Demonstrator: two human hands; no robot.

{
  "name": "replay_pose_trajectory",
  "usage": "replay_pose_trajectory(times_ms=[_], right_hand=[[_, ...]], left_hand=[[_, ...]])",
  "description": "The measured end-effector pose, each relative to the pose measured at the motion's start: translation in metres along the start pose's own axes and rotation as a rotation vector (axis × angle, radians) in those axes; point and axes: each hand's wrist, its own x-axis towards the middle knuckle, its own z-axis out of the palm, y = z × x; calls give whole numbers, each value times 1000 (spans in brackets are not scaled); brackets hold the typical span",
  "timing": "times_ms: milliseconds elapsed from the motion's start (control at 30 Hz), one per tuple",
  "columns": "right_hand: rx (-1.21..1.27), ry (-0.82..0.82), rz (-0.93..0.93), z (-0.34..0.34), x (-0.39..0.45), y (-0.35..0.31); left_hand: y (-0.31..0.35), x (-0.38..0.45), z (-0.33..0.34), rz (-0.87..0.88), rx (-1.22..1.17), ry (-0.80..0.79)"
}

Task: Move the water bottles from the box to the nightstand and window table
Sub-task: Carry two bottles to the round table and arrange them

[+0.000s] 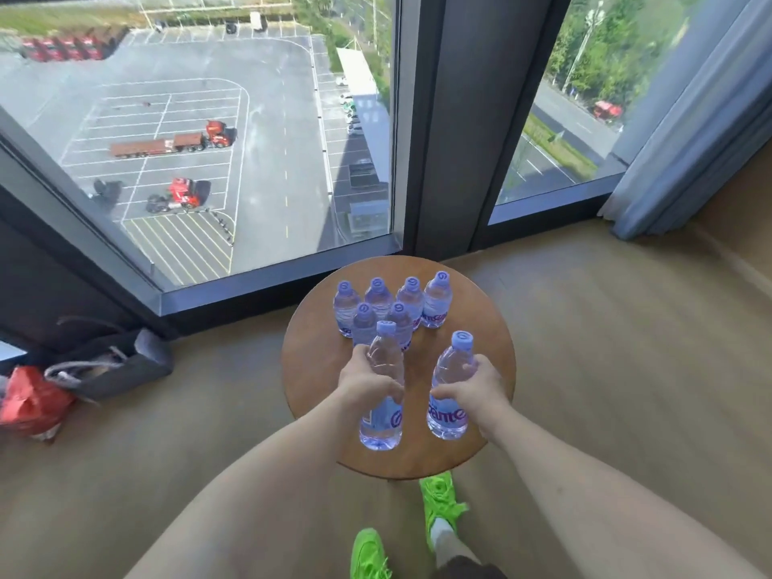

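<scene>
2 clear blue-capped bottles (pixel 381 394) held upright over round table (pixel 317 369), 6 more standing.

Blue-capped bottles (pixel 394 305), brown table (pixel 309 369)

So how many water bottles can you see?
8. Six stand together at the back of the round table, four behind two. The left hand holds one; the right hand holds another.

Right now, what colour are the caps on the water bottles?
Light blue-purple caps with a white swirl logo, clearest in the head view on the bottles standing on the round table.
</scene>
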Motion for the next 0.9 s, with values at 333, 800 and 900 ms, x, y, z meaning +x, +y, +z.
replay_pose_trajectory(times_ms=[333,800,900], right_hand=[[-257,-195,-27,-1,121,-21],[-510,-160,-110,36,182,-20],[-491,-116,-89,41,185,-19]], left_hand=[[15,83,22,-192,48,62],[-25,129,40,-82,340,24],[-34,129,41,-8,356,61]])
